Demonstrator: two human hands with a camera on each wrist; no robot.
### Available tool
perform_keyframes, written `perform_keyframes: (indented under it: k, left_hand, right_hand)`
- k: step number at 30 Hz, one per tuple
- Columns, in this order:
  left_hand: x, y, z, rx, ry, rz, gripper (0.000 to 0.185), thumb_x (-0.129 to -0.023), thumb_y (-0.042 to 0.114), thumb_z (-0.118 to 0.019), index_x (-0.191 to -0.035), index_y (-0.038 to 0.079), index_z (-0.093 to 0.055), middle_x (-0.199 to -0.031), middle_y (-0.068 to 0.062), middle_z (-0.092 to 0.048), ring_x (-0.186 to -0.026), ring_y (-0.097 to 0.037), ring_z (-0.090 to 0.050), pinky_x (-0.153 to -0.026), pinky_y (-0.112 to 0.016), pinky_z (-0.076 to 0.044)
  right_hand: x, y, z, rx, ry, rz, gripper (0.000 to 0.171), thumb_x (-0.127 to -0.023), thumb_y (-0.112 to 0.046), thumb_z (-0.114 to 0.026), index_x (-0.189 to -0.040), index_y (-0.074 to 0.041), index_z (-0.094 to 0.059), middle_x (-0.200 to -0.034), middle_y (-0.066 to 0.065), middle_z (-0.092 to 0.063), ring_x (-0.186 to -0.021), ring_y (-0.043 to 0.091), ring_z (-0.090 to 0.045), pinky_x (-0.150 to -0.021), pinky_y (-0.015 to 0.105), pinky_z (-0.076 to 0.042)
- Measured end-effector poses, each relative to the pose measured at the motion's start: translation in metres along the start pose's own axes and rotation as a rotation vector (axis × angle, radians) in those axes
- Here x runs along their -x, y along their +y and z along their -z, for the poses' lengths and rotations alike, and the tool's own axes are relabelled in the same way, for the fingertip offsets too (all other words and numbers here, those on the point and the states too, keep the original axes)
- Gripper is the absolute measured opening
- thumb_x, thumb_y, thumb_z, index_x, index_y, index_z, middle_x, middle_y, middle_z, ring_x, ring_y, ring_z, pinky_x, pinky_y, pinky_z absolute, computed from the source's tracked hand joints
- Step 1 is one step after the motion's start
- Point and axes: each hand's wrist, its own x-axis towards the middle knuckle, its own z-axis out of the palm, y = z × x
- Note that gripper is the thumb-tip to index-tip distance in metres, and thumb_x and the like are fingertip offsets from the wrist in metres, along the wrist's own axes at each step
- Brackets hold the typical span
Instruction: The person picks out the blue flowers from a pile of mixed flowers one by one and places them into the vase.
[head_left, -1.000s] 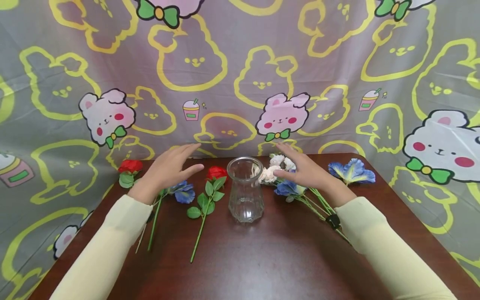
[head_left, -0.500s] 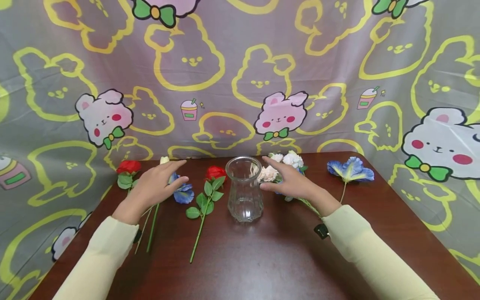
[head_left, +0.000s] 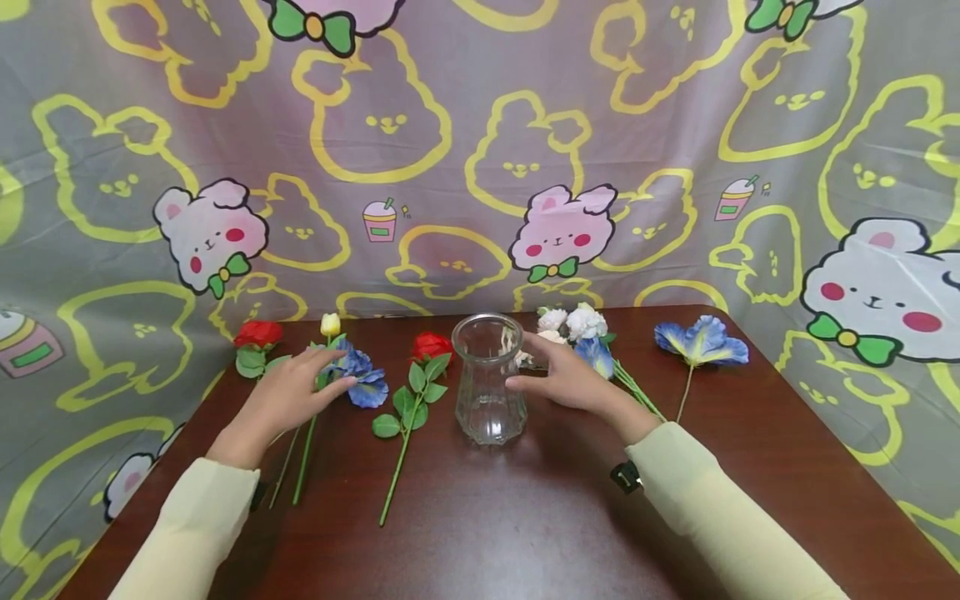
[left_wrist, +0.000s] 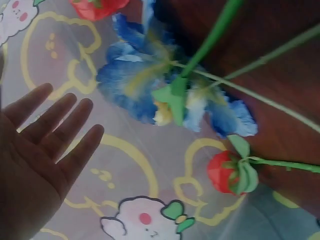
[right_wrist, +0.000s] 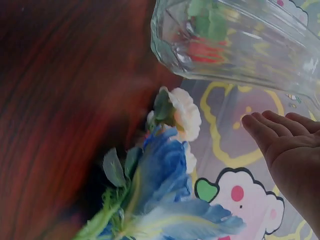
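Observation:
A clear glass vase [head_left: 491, 408] stands upright mid-table, and its ribbed side [right_wrist: 225, 45] fills the top of the right wrist view. Just right of it, my right hand [head_left: 573, 379] has its fingers extended; the right wrist view shows a gap between hand and glass. My left hand [head_left: 288, 400] hovers over the left flowers with fingers straight [left_wrist: 75, 115], holding nothing. Nearest to it are a blue flower [head_left: 363, 379] and a yellow tulip [head_left: 330, 325]. A red rose [head_left: 431, 344] with a leafy stem lies left of the vase.
Another red rose [head_left: 258, 335] lies at the far left. Behind the right hand are white flowers [head_left: 585, 321] and a blue bloom [head_left: 596, 357]; a further blue flower [head_left: 701, 342] lies at the right. Patterned cloth [head_left: 450, 200] hangs behind the brown table [head_left: 480, 525].
My right hand has moved left and slightly down, closer to the vase. The left hand has drawn left and lower, uncovering the yellow tulip. Vase and flowers stay put.

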Motion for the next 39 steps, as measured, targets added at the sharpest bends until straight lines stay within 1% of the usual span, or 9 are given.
perform_keyframes:
  k: [5,10,12,14,19,23,27,31,39]
  left_hand:
    - [0.006,-0.013,-0.01,0.002,0.004,0.056,0.068,-0.09,0.053,-0.063,-0.127,-0.004,-0.058,-0.123,-0.025,-0.059,-0.11,-0.043,-0.056,-0.089,-0.061,-0.045]
    - [0.011,-0.022,-0.016,0.019,-0.018,0.118,0.062,-0.088,0.045,-0.07,-0.121,-0.006,-0.06,-0.111,-0.025,-0.063,-0.098,-0.039,-0.061,-0.081,-0.058,-0.049]
    - [0.012,-0.025,-0.019,0.027,-0.021,0.14,0.059,-0.087,0.042,-0.072,-0.118,-0.007,-0.061,-0.105,-0.023,-0.064,-0.093,-0.036,-0.061,-0.077,-0.056,-0.05]
    - [0.014,-0.028,-0.023,0.034,-0.037,0.168,0.054,-0.086,0.039,-0.073,-0.113,-0.006,-0.062,-0.094,-0.018,-0.065,-0.081,-0.032,-0.06,-0.069,-0.05,-0.051]
    - [0.017,-0.033,-0.031,0.044,-0.099,0.247,0.047,-0.085,0.037,-0.075,-0.102,-0.004,-0.06,-0.074,-0.007,-0.056,-0.062,-0.022,-0.049,-0.052,-0.036,-0.042]
    - [0.02,-0.036,-0.036,0.053,-0.12,0.283,0.043,-0.084,0.036,-0.077,-0.093,-0.003,-0.062,-0.07,-0.007,-0.056,-0.061,-0.021,-0.049,-0.052,-0.036,-0.042]
    - [0.021,-0.036,-0.041,0.064,-0.133,0.311,0.035,-0.083,0.033,-0.078,-0.079,0.002,-0.062,-0.064,-0.006,-0.052,-0.057,-0.019,-0.047,-0.05,-0.034,-0.038]
    - [0.023,-0.035,-0.044,0.071,-0.14,0.328,0.034,-0.083,0.03,-0.078,-0.069,0.007,-0.056,-0.058,-0.004,-0.046,-0.054,-0.018,-0.043,-0.048,-0.032,-0.033]
    - [0.024,-0.034,-0.05,0.058,-0.136,0.32,0.04,-0.082,0.021,-0.078,-0.058,0.011,-0.048,-0.053,0.003,-0.034,-0.05,-0.014,-0.035,-0.048,-0.029,-0.028]
  right_hand:
    - [-0.001,0.003,-0.008,-0.148,0.008,0.007,0.074,-0.087,-0.02,-0.076,-0.147,-0.004,-0.038,-0.146,0.013,-0.044,-0.131,0.032,-0.044,-0.105,0.051,-0.036]
    - [-0.003,0.006,-0.016,-0.221,0.014,0.023,0.074,-0.086,-0.011,-0.076,-0.148,-0.004,-0.035,-0.145,0.015,-0.045,-0.131,0.032,-0.044,-0.106,0.046,-0.036]
    - [-0.003,0.008,-0.019,-0.225,0.017,0.021,0.075,-0.085,-0.008,-0.076,-0.148,-0.005,-0.036,-0.144,0.014,-0.046,-0.131,0.031,-0.045,-0.106,0.046,-0.037]
    - [-0.003,0.007,-0.021,-0.229,0.019,0.02,0.075,-0.085,-0.006,-0.075,-0.148,-0.004,-0.035,-0.144,0.016,-0.047,-0.13,0.033,-0.046,-0.105,0.048,-0.037]
    - [0.001,-0.008,-0.022,-0.238,0.026,0.01,0.072,-0.085,-0.001,-0.074,-0.146,0.004,-0.035,-0.142,0.024,-0.045,-0.128,0.041,-0.045,-0.104,0.056,-0.036]
    - [0.004,-0.021,-0.022,-0.233,0.051,-0.013,0.069,-0.084,0.0,-0.074,-0.143,0.007,-0.038,-0.139,0.026,-0.048,-0.127,0.042,-0.046,-0.103,0.055,-0.037]
    - [0.002,-0.007,-0.028,-0.21,0.094,-0.039,0.068,-0.083,-0.002,-0.076,-0.141,0.003,-0.042,-0.135,0.023,-0.053,-0.125,0.038,-0.049,-0.101,0.051,-0.041]
    - [-0.001,0.009,-0.033,-0.194,0.119,-0.038,0.067,-0.082,-0.006,-0.079,-0.14,-0.003,-0.046,-0.132,0.018,-0.056,-0.123,0.034,-0.052,-0.101,0.047,-0.043]
    - [0.0,0.014,-0.035,-0.18,0.119,-0.033,0.066,-0.083,-0.014,-0.079,-0.14,-0.01,-0.047,-0.132,0.01,-0.057,-0.124,0.029,-0.052,-0.101,0.044,-0.043]
